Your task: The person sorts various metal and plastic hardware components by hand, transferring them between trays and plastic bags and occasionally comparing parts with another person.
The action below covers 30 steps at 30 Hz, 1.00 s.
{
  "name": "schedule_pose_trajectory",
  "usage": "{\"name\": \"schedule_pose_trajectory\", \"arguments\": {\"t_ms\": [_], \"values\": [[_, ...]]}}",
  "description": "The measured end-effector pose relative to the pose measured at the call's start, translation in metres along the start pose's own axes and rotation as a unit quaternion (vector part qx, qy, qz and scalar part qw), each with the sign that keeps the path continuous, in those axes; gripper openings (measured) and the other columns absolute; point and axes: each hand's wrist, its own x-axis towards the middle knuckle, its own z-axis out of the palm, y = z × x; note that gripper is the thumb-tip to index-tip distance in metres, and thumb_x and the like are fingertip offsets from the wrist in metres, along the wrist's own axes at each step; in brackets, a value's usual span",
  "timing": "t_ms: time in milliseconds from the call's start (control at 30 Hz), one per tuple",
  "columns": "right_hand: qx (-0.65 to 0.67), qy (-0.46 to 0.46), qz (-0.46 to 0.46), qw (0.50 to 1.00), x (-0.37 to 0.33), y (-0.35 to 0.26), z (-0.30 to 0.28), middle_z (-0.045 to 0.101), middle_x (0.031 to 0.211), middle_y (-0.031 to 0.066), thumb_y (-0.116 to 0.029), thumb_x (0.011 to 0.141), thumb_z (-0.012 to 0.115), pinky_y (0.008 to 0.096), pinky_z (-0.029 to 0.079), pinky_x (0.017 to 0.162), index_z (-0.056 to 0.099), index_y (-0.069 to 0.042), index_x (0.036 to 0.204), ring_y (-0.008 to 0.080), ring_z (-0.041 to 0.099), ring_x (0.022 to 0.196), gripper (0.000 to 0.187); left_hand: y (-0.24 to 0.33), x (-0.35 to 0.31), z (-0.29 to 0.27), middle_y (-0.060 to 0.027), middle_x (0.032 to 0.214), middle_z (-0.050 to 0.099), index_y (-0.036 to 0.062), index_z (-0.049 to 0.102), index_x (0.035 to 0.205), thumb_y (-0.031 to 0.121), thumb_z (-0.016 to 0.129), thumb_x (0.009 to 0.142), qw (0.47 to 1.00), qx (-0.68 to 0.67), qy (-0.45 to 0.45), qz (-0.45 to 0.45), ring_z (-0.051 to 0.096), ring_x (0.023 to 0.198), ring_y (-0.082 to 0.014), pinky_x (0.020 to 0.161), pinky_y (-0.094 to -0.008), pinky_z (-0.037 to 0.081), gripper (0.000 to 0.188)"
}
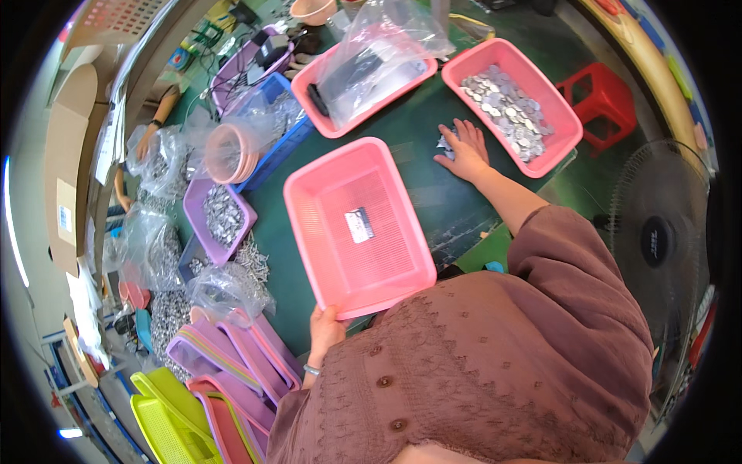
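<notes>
A pink plastic basket (300, 259) with a slotted bottom leans toward me at the table's front edge. On its bottom lies a small white and dark label or card (359, 225). My left hand (327, 331) is closed on the basket's near left corner, thumb over the rim. My right hand (466, 153) rests on the green table (417, 182), fingers stretched out and partly spread. Small grey-blue pieces (446, 145) show beside and partly beneath its fingers; their kind is unclear. Just right of that hand, a pink bin (570, 139) contains many flat, round silvery discs (506, 108).
Behind stands another pink bin (340, 127) with clear plastic film (379, 46) over it. Leftward are a blue crate (267, 166), stacked pale pots (229, 153), a purple bin (246, 220) of metal parts and stacked baskets (247, 363). A red stool (607, 108) and fan (657, 240) stand right. Another person's arm (164, 108) reaches in at far left.
</notes>
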Motion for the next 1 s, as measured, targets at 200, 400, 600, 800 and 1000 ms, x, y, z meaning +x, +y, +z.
{"name": "schedule_pose_trajectory", "arguments": {"t_ms": [200,400,600,800,1000], "values": [[-0.010,0.078,-0.089,0.993,0.008,0.003,0.010,0.049,0.096,0.0072,-0.021,0.068,0.061,0.0406,0.036,0.076,0.052,-0.013,0.099,0.0275,0.043,0.093,0.033,-0.016,0.005,0.028,-0.0140,0.104,0.053,0.0014,0.041,0.111,0.002,0.037,0.083,0.999,0.021,0.000,-0.041,0.058,0.083,-0.0232,0.064,-0.0329,0.051,0.028],[-0.032,-0.001,-0.124,0.992,0.025,0.016,0.012,0.048,0.087,0.0070,-0.016,0.065,0.060,0.0361,0.045,0.066,0.049,-0.013,0.104,0.0269,0.047,0.089,0.041,-0.015,0.017,0.038,-0.0136,0.102,0.054,0.0002,0.042,0.108,0.002,0.037,0.083,0.997,0.057,-0.028,-0.044,0.058,0.082,-0.0218,0.063,-0.0316,0.051,0.026],[0.077,-0.030,-0.011,0.997,0.033,0.013,0.000,0.052,0.091,0.0109,-0.014,0.063,0.061,0.0350,0.045,0.073,0.051,-0.011,0.103,0.0277,0.051,0.091,0.042,-0.023,0.024,0.032,-0.0139,0.102,0.054,0.0010,0.042,0.110,0.002,0.038,0.083,0.997,0.048,-0.026,-0.050,0.058,0.080,-0.0215,0.062,-0.0308,0.051,0.027],[0.378,0.000,0.115,0.919,0.036,-0.026,-0.038,0.060,0.075,0.0096,-0.013,0.069,0.062,0.0284,0.047,0.064,0.056,-0.007,0.098,0.0164,0.058,0.067,0.030,-0.025,0.026,0.038,-0.0138,0.103,0.053,0.0008,0.041,0.111,0.002,0.038,0.082,0.996,0.051,-0.039,-0.057,0.058,0.081,-0.0221,0.062,-0.0299,0.051,0.029],[0.290,-0.124,-0.209,0.926,0.005,-0.108,-0.087,0.055,0.102,0.0141,-0.025,0.066,0.069,0.0342,0.043,0.080,0.053,-0.006,0.103,0.0265,0.053,0.094,0.044,-0.024,0.026,0.048,-0.0136,0.102,0.053,0.0006,0.042,0.110,0.000,0.038,0.080,0.998,0.013,-0.033,-0.060,0.058,0.081,-0.0233,0.064,-0.0334,0.052,0.030]]}}
